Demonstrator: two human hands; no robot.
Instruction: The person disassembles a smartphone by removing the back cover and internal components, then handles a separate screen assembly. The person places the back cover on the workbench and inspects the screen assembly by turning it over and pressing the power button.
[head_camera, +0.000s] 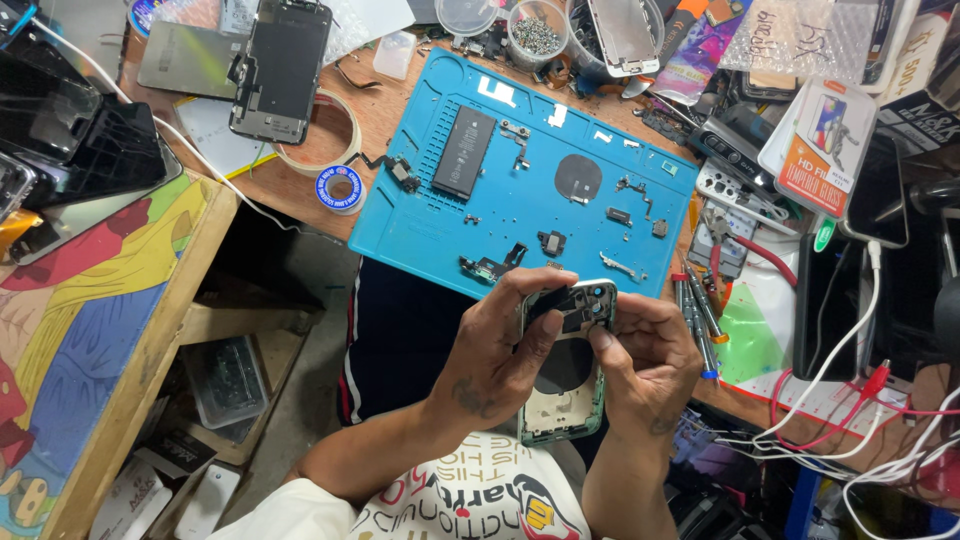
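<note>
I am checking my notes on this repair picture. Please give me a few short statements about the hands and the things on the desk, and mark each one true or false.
1. Both hands hold an opened phone shell above the lap. True.
2. The left hand holds a screwdriver. False: it grips the shell's left edge, thumb on the top.
3. A black battery lies on the blue mat. True.
4. The roll of tape sits on the blue mat. False: it lies on the wooden desk, left of the mat.
5. The right hand rests flat on the mat. False: its fingertips touch the shell's top corner.
</note>
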